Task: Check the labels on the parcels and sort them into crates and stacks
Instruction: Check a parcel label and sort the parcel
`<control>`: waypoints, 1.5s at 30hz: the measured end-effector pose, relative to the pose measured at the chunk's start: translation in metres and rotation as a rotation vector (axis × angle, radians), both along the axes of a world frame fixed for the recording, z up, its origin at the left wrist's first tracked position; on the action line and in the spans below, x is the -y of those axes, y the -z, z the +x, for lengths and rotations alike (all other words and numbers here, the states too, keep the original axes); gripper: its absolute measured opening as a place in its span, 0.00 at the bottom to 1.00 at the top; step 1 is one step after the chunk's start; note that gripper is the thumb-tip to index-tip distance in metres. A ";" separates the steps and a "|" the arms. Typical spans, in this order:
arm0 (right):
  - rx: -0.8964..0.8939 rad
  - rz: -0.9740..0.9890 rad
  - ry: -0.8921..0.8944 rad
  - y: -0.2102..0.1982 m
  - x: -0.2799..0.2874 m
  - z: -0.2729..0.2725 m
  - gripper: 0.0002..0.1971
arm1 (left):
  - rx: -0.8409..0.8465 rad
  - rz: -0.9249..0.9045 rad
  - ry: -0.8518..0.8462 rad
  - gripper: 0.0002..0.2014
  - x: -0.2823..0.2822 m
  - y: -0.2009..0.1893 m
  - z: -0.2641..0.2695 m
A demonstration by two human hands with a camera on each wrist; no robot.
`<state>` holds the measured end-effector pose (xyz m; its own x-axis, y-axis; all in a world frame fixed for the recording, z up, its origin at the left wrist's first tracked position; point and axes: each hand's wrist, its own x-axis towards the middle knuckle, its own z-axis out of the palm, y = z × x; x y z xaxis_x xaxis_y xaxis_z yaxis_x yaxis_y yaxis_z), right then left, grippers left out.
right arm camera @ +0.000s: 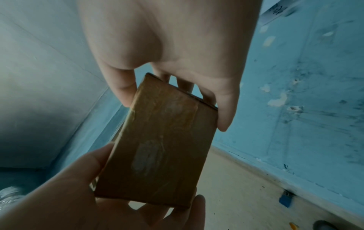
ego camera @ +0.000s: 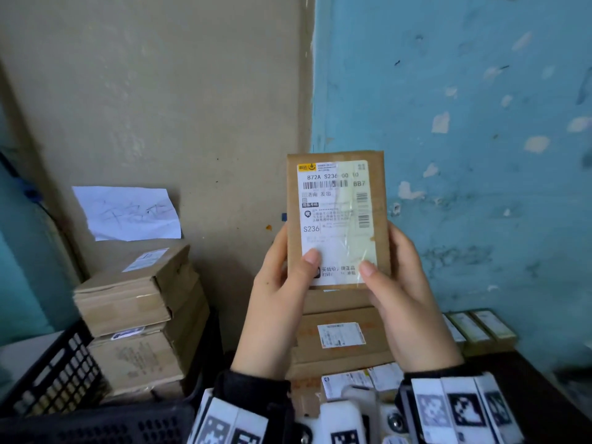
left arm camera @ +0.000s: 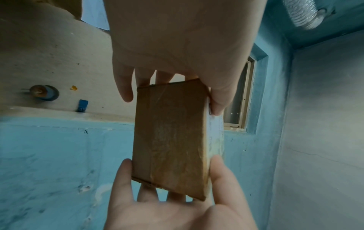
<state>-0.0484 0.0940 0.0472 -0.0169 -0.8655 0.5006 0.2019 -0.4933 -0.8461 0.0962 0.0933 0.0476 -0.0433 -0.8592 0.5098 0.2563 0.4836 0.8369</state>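
My left hand (ego camera: 275, 290) and my right hand (ego camera: 405, 293) both grasp one small cardboard parcel (ego camera: 336, 219), lifted upright between them at chest height. Each thumb presses the lower part of the front face while the other fingers curl round behind, as the wrist views show. I hold it by the bottom so the white shipping label (ego camera: 336, 216) stays uncovered and faces me for reading; the codes "B72A S236" and a larger "S236" are legible. Glossy tape over the label's right half catches the light, and the smaller address lines are too blurred to read.

Directly below my hands lies another brown parcel (ego camera: 342, 338) with its own small label facing up, probably waiting its turn. To the left of my left hand stands a stack of cardboard boxes (ego camera: 137, 302), and a handwritten paper sign (ego camera: 128, 213) hangs on the wall above it, presumably marking that pile's destination; I cannot make out its writing. Lower left of my wrists, a black slotted crate (ego camera: 57, 370) is cut off by the frame edge, its contents mostly hidden. Off to the right of my right hand, a row of small boxes (ego camera: 477, 325) sits against the blue wall, their markings too small to tell. Near my wrists, more labelled packets (ego camera: 362, 378) are partly covered by my sleeves.
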 end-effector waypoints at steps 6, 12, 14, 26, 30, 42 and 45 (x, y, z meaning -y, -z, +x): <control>-0.019 0.010 0.024 0.008 -0.072 -0.001 0.26 | 0.011 0.010 0.062 0.19 -0.065 0.010 0.001; 0.056 0.064 0.066 0.042 -0.144 0.013 0.25 | 0.045 0.075 0.105 0.17 -0.135 0.037 0.015; 0.042 0.096 0.079 0.051 -0.162 0.029 0.25 | 0.060 0.103 0.091 0.20 -0.153 0.043 0.031; 0.018 0.091 0.024 0.031 -0.199 0.188 0.27 | 0.069 0.081 -0.004 0.23 -0.209 0.027 0.194; -0.010 0.133 -0.071 0.044 -0.204 0.281 0.26 | 0.105 0.134 -0.108 0.24 -0.226 0.032 0.288; -0.100 0.229 -0.192 0.065 -0.213 0.444 0.29 | 0.143 0.271 -0.188 0.13 -0.245 0.055 0.456; -0.147 0.262 -0.193 0.070 -0.207 0.460 0.27 | 0.111 0.318 -0.199 0.13 -0.246 0.063 0.472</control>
<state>0.4115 0.3010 -0.0230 0.2149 -0.9451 0.2460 0.1370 -0.2202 -0.9658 0.5684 0.3393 -0.0158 0.0999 -0.9708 0.2181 0.0831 0.2266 0.9704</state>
